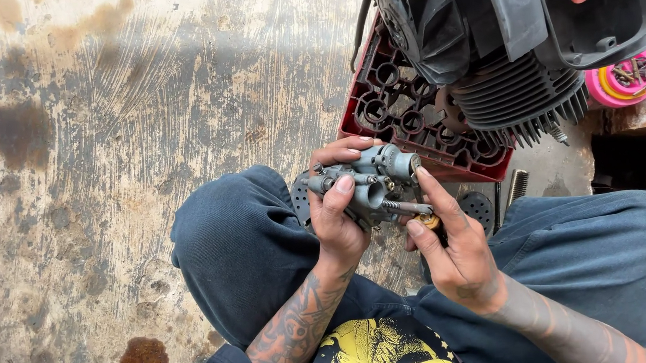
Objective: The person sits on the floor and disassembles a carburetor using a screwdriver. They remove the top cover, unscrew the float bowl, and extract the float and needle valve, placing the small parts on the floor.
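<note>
A: Our left hand (338, 222) fingers clasp the grey carburetor (373, 184) above our lap; our right hand (451, 244) pinches its brass fitting (429, 220).

B: And containers?

A: The pink tub (622, 82) holds screws; the red crate (410, 117) carries the engine (507, 32).

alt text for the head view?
Seen from above, a left hand grips a grey metal carburettor while the right hand pinches a small brass part at its side. Beyond sit a red crate and finned engine.
</note>
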